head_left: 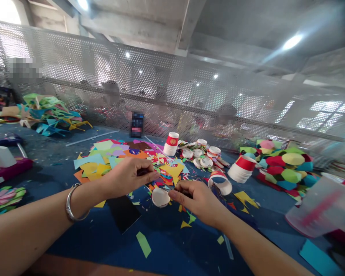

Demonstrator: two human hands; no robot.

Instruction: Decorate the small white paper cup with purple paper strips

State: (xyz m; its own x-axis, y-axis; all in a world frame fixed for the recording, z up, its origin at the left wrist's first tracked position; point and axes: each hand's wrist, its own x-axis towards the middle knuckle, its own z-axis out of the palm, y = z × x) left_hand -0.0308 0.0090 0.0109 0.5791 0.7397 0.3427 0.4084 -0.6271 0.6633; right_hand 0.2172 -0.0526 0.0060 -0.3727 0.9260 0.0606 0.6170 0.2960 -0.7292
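Cup base (160,197) lay on blue table (166,245), between my hands, touching right hand (197,199) fingers pinched at its rim. Left hand (129,176) fingers closed on small dark scrap. Judged: steady base, keep pinch light, align scrap before pressing.

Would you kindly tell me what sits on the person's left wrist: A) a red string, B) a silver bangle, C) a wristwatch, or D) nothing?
B: a plain silver bangle circles the wrist just behind the left hand, which pinches something small above the coloured paper scraps.
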